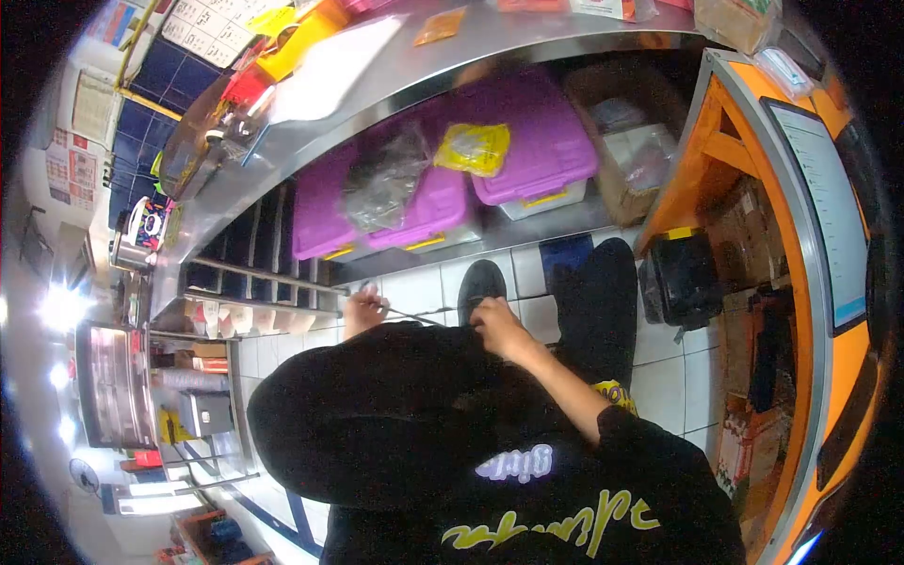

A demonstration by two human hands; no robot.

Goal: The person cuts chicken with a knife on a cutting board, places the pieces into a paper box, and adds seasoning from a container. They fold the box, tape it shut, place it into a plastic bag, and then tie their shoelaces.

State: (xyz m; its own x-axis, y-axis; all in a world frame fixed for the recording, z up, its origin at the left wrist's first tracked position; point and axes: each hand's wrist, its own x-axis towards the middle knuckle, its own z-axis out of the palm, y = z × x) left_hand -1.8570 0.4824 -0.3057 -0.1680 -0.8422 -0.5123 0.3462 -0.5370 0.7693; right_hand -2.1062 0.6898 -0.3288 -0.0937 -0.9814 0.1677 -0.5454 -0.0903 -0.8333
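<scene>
A thin dark cord [411,316] runs between my two hands, above the black cloth over my raised leg. My left hand [363,311] pinches its left end. The fingers of my right hand [497,327] are closed on its right end, beside a black shoe [482,281] on the floor. Black cloth [377,395] hides the lower side of my left hand and my left forearm. My right forearm is bare below a black sleeve.
Purple-lidded boxes [527,141] with plastic bags on top stand beneath a metal counter [395,71]. An orange-framed table [800,217] with a screen [821,207] is on the right, a black box [683,278] beside it. Metal bars [268,273] are on the left.
</scene>
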